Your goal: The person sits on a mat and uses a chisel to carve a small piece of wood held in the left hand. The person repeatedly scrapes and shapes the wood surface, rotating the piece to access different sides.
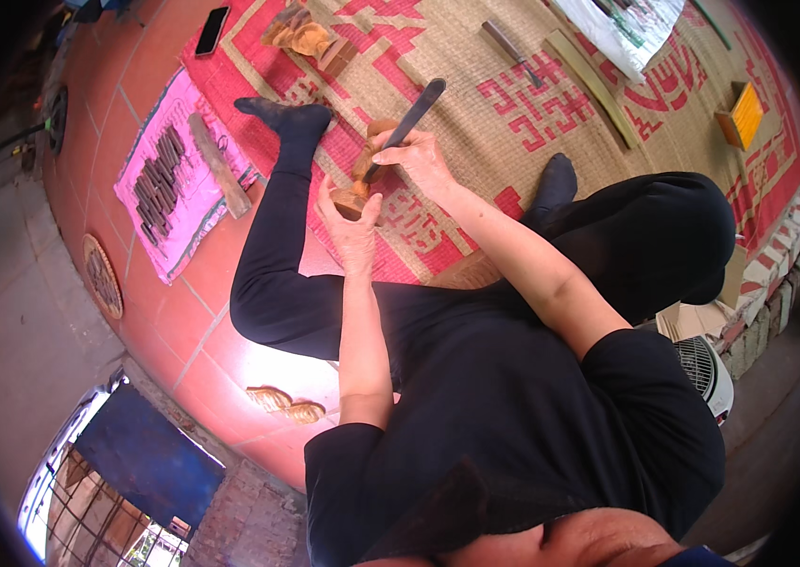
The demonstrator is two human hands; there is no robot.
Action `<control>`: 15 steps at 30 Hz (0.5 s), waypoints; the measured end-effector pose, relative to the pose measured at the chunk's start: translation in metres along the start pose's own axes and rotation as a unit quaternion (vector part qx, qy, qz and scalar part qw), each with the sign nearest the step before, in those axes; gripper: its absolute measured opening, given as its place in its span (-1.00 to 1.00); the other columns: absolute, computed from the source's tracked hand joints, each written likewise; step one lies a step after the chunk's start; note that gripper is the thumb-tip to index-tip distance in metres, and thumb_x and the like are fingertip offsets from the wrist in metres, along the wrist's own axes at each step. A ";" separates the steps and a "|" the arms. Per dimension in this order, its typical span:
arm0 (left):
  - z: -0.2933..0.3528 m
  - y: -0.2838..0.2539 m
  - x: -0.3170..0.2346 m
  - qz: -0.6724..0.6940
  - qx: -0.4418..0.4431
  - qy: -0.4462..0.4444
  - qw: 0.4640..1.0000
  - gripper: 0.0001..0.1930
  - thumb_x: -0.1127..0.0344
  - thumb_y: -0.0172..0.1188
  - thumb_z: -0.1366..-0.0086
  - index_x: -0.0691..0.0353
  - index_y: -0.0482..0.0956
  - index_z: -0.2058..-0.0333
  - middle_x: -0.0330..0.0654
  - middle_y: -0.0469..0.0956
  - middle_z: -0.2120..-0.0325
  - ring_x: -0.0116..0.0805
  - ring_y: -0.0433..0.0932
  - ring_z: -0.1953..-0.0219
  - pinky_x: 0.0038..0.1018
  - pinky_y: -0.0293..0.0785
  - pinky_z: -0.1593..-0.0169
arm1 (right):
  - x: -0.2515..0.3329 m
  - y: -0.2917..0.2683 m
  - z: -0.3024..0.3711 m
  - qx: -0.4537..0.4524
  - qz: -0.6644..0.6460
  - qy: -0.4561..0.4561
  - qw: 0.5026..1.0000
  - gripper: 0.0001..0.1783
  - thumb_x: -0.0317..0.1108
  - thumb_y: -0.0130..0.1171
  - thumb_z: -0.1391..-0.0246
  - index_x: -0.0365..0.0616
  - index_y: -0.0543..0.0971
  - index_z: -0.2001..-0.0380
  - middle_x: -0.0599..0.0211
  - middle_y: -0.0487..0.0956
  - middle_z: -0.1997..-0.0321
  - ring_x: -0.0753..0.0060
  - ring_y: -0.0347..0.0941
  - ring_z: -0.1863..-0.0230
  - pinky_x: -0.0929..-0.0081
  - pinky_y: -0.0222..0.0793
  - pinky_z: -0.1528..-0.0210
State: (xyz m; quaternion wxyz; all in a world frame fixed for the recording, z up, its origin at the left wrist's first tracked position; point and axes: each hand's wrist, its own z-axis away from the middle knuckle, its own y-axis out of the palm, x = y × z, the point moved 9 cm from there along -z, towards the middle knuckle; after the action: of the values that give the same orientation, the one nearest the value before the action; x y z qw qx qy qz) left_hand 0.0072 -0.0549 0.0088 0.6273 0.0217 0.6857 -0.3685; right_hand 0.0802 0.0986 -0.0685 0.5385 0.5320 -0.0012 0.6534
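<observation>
Between my legs, above the mat, a small carved wooden figure (350, 202) is held at a tilt. My left hand (352, 234) closes round its block-like base, thumb on one side and fingers on the other. In my right hand (417, 163) is a long, dark, flat file (421, 106), its rounded end pointing up and away. The file's lower end lies against the figure near the narrow part above the base. My right fingers cover part of the figure's upper portion, so its carving is partly hidden.
A second carved figure (310, 40) and a phone (213, 31) lie farther off. At left, a pink cloth (165, 260) bears several carving tools and a wooden stick (218, 165). To the right lie a chisel (510, 49), a wooden strip (593, 90) and an orange-yellow box (742, 117).
</observation>
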 end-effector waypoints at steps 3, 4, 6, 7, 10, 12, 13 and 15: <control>-0.001 0.000 -0.001 -0.023 0.003 0.007 1.000 -0.10 0.25 0.52 0.06 0.25 0.20 -0.23 0.02 0.25 -0.03 -0.09 0.26 -0.12 -0.23 0.20 -0.21 | 0.002 0.009 0.003 0.011 0.060 -0.018 0.998 -0.76 -0.60 0.38 0.30 -0.34 0.62 0.42 0.31 0.59 0.43 0.43 0.52 0.28 0.51 0.43 0.14; -0.001 0.000 -0.001 -0.026 0.006 0.008 1.000 -0.10 0.25 0.52 0.06 0.25 0.20 -0.23 0.02 0.25 -0.03 -0.09 0.26 -0.12 -0.23 0.20 -0.21 | 0.003 0.008 0.003 0.005 0.072 -0.028 0.997 -0.76 -0.60 0.36 0.26 -0.32 0.63 0.39 0.32 0.60 0.41 0.43 0.53 0.27 0.50 0.44 0.11; -0.001 0.001 -0.002 -0.032 0.011 0.009 0.999 -0.10 0.26 0.52 0.06 0.25 0.20 -0.23 0.02 0.26 -0.02 -0.08 0.26 -0.12 -0.23 0.20 -0.21 | 0.006 0.005 0.002 -0.007 0.098 -0.049 0.994 -0.76 -0.60 0.32 0.19 -0.29 0.64 0.33 0.33 0.61 0.38 0.43 0.54 0.23 0.48 0.46 0.07; 0.000 0.001 -0.004 -0.032 0.010 0.010 0.999 -0.10 0.26 0.52 0.05 0.25 0.20 -0.23 0.02 0.26 -0.02 -0.08 0.26 -0.12 -0.23 0.20 -0.21 | 0.002 0.000 0.000 -0.010 0.065 -0.034 0.997 -0.75 -0.60 0.33 0.20 -0.30 0.64 0.33 0.33 0.61 0.35 0.42 0.54 0.23 0.48 0.46 0.07; 0.000 0.000 -0.008 -0.033 0.009 0.013 0.999 -0.10 0.25 0.52 0.05 0.25 0.19 -0.23 0.02 0.25 -0.03 -0.08 0.26 -0.12 -0.23 0.20 -0.21 | -0.005 -0.010 -0.007 -0.009 0.000 0.002 1.000 -0.74 -0.60 0.35 0.22 -0.31 0.64 0.33 0.34 0.59 0.29 0.42 0.53 0.19 0.47 0.46 0.06; 0.000 0.000 -0.006 -0.032 0.009 0.014 0.999 -0.10 0.25 0.52 0.05 0.25 0.19 -0.23 0.03 0.25 -0.03 -0.08 0.26 -0.12 -0.23 0.20 -0.21 | -0.003 -0.006 -0.006 0.009 0.001 0.015 1.000 -0.74 -0.59 0.35 0.22 -0.33 0.63 0.33 0.33 0.59 0.26 0.42 0.52 0.17 0.47 0.46 0.06; 0.000 0.000 -0.005 -0.028 0.008 0.010 1.000 -0.10 0.25 0.52 0.05 0.25 0.19 -0.23 0.03 0.25 -0.04 -0.09 0.26 -0.12 -0.23 0.20 -0.21 | 0.001 -0.001 -0.003 0.016 0.043 0.008 0.999 -0.74 -0.59 0.34 0.21 -0.34 0.63 0.33 0.32 0.59 0.26 0.42 0.52 0.16 0.46 0.45 0.05; 0.000 -0.001 -0.004 -0.020 0.005 0.003 1.000 -0.10 0.25 0.52 0.05 0.25 0.19 -0.23 0.03 0.24 -0.05 -0.09 0.26 -0.13 -0.23 0.20 -0.21 | 0.008 0.013 0.006 0.032 0.124 -0.005 0.992 -0.75 -0.58 0.33 0.19 -0.35 0.63 0.32 0.29 0.61 0.27 0.41 0.52 0.14 0.46 0.45 0.03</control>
State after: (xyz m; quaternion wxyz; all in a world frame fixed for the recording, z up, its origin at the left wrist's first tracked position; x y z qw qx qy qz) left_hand 0.0071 -0.0538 0.0124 0.6174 0.0125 0.6863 -0.3843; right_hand 0.0763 0.0949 -0.0526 0.4359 0.5476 -0.0491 0.7125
